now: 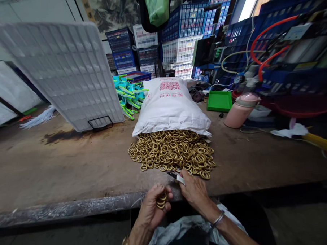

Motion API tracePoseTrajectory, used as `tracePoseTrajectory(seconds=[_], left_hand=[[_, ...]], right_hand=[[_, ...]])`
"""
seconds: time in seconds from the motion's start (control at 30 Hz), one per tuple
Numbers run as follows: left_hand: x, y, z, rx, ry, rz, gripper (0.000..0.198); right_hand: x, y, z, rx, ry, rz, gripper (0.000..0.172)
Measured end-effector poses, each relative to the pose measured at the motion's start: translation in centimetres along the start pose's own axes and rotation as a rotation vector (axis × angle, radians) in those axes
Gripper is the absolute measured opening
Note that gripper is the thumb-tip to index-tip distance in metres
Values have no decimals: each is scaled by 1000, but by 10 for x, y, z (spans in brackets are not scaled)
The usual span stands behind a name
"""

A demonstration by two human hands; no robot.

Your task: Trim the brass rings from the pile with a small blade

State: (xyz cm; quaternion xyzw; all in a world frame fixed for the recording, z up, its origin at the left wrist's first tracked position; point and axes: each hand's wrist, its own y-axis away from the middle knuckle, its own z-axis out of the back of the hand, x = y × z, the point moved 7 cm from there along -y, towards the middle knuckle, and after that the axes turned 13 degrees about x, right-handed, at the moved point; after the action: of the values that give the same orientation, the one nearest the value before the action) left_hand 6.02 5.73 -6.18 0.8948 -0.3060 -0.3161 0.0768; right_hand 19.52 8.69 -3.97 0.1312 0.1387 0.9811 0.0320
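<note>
Several gold-coloured rings (162, 201) sit in my left hand (153, 204), whose fingers curl round them just off the table's front edge. My right hand (195, 189) is closed on a small tool (180, 178) with a white handle and a dark tip pointing left; its exact kind is unclear. The dark tip lies at the near edge of a heap of gold rings (172, 151). This heap spills from the open mouth of a white woven sack (170, 107) with red print, lying on the table (86, 169).
A ribbed grey-white plastic panel (63, 69) stands upright at left on a black wire stand (100, 122). Green and turquoise plastic pieces (129, 93) lie behind it. At right are a green tray (219, 101), a pink bottle (241, 110) and red hoses (260, 53). Stacked crates (180, 49) fill the back.
</note>
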Motion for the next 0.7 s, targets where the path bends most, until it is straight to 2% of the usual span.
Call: tracePoseTrajectory(seconds=[0.23, 0.43, 0.7], left_hand=[[-3, -3, -5, 3, -139, -48, 25], [-5, 1, -2, -58, -284, -94, 31], [-7, 1, -3, -159, -554, -101, 39]], right_hand=[[2, 6, 0, -28, -18, 81, 16], [4, 5, 0, -8, -7, 41, 14], [4, 7, -1, -16, -44, 106, 16]])
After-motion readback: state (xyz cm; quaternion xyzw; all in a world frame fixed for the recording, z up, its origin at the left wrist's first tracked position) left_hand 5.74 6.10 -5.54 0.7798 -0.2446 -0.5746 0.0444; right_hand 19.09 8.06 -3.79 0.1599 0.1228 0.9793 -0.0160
